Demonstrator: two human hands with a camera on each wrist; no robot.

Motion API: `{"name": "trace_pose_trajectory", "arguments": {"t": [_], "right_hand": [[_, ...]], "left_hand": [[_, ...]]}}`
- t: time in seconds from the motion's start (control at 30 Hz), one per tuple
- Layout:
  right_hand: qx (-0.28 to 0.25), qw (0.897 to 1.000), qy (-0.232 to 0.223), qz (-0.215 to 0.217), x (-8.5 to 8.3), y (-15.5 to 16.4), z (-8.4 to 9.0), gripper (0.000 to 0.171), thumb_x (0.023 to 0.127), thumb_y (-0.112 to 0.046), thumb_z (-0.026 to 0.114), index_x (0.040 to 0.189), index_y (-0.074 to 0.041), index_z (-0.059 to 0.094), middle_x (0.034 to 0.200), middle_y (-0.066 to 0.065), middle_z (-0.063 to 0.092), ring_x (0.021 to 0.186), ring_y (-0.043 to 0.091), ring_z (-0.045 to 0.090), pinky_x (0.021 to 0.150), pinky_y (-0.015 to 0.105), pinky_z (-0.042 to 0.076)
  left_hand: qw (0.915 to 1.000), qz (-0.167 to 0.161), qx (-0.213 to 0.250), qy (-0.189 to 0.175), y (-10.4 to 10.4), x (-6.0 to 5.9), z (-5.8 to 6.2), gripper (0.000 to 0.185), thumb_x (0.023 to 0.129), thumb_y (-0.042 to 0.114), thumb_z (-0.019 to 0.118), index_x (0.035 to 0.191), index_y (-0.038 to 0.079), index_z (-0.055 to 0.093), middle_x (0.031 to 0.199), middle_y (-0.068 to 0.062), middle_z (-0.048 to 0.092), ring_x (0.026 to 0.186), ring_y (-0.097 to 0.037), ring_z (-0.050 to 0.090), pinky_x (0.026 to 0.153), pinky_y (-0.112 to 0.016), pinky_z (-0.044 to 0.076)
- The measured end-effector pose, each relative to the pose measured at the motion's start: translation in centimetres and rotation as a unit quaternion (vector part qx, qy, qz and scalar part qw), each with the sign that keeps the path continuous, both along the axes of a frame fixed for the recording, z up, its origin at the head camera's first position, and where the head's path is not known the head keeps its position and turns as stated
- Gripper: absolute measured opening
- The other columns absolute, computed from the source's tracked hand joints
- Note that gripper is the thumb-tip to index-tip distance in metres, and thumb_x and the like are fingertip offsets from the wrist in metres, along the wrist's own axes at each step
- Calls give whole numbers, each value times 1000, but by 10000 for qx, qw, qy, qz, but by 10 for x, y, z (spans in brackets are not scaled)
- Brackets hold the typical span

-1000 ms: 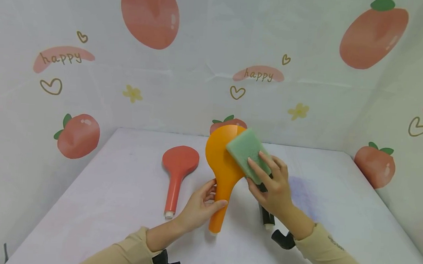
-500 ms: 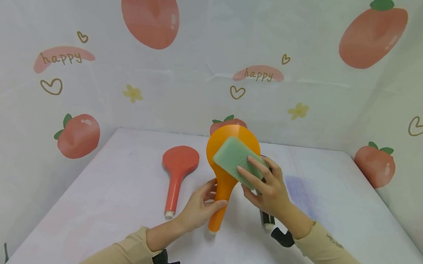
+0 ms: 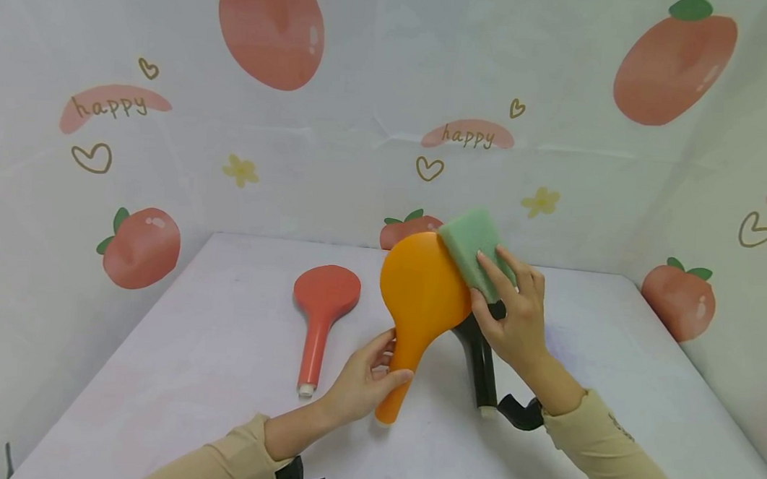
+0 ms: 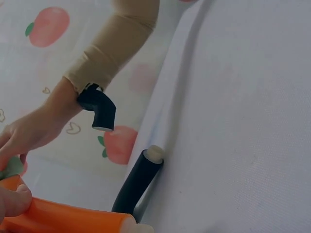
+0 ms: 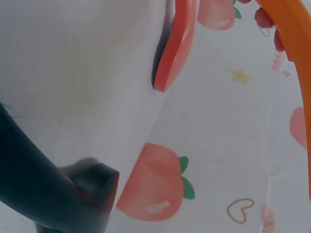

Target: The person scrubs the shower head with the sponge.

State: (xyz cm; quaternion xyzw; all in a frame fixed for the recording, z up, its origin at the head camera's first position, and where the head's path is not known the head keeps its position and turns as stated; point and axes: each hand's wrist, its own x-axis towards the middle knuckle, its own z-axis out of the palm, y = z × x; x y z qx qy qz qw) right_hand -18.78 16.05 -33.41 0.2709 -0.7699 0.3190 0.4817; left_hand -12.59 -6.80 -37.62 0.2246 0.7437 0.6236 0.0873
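In the head view my left hand [image 3: 366, 383] grips the handle of an orange handheld shower head [image 3: 423, 292], raised above the table with its round head up. My right hand [image 3: 516, 311] holds a green sponge [image 3: 477, 248] at the upper right edge of that round head. Thumb and fingers pinch the sponge from its lower right side. In the left wrist view my left thumb [image 4: 14, 201] lies over the orange handle [image 4: 73, 216], and the sponge is mostly out of frame. Orange plastic runs along the right side of the right wrist view.
A red shower head [image 3: 324, 301] lies on the white table [image 3: 220, 376] to the left. A black one [image 3: 481, 360] lies to the right, partly hidden behind my right hand and the orange head. Behind stands a white fruit-print backdrop [image 3: 336, 143].
The sponge first slid down and left across the orange round head, then went up and right to its upper edge. The orange shower head has tilted slightly right; my left hand keeps its grip.
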Motion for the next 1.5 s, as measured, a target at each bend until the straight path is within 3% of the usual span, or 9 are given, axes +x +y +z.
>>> {"name": "trace_pose_trajectory", "arguments": {"t": [0.17,0.4,0.5,0.77,0.9,1.17,1.37,1.5], "right_hand": [[100,9999,-96,65,2,-3,2,41,93,-37,50,119,-9,63,128,21,52,103,40,40,86,45,30],[718,9943,683,392,8,-12,3,33,91,-27,52,112,-6,66,122,23,56,101,43,43,87,51,33],[734,9937,760,382,7,-11,6,32,91,-27,52,110,-6,67,120,23,57,100,43,44,85,51,34],[130,9998,-33,115,-3,0,13,34,85,-19,56,116,-7,64,124,23,54,103,40,44,85,47,31],[150,9998,-159,1,-7,1,12,38,82,-17,56,118,-8,63,125,23,54,102,41,43,85,48,30],[879,9954,359,123,2,-16,11,34,91,-28,49,114,-8,65,121,22,55,103,44,43,84,52,32],[1592,9796,1159,405,13,-31,4,29,90,-24,48,108,-11,67,115,18,60,101,44,44,76,50,37],[1709,9731,1487,415,14,-31,4,29,88,-21,47,107,-12,68,114,17,61,99,43,44,74,49,37]], "left_hand": [[9999,-47,-16,94,1,0,-1,57,90,13,61,140,3,36,117,-18,53,100,-28,58,88,-27,54],[9997,-51,-74,218,2,-1,-4,60,89,15,62,141,3,35,116,-18,54,99,-29,59,88,-28,54],[9997,-44,-128,216,2,-1,-3,59,90,16,62,141,4,35,117,-17,54,101,-29,59,88,-28,54],[9996,27,-193,222,0,-1,-5,57,89,15,62,139,3,37,117,-17,55,100,-28,59,88,-29,54],[9991,101,-270,308,0,1,-4,57,89,14,63,138,1,38,116,-17,56,99,-28,59,88,-31,55],[9980,59,-378,502,1,2,0,55,89,15,62,136,-3,39,116,-20,56,99,-31,58,86,-35,55],[9974,46,-339,630,1,1,-1,56,89,14,62,136,-5,39,114,-22,57,98,-32,60,83,-35,56],[9967,127,-420,687,1,-1,-5,57,89,14,62,137,-5,38,114,-21,57,98,-32,60,84,-35,56]]}}
